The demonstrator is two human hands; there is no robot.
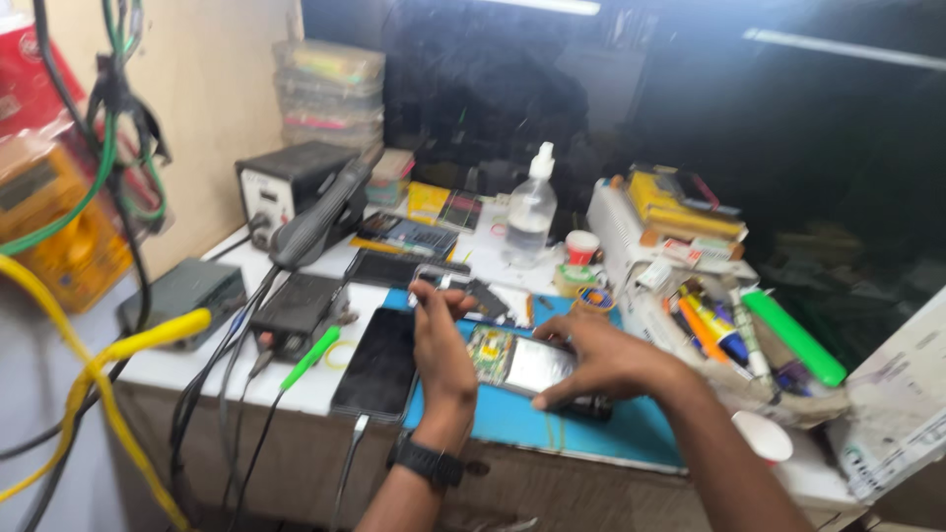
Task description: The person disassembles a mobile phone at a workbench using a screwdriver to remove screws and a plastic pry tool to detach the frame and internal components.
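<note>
The messy table (296, 389) has a blue mat (552, 419). On it lies an open phone (517, 363). The left hand (440, 340) pinches a small tool. The right hand (601, 360) grips the phone's edge. It looks thin and breakable; its sides seem safest to hold.
</note>
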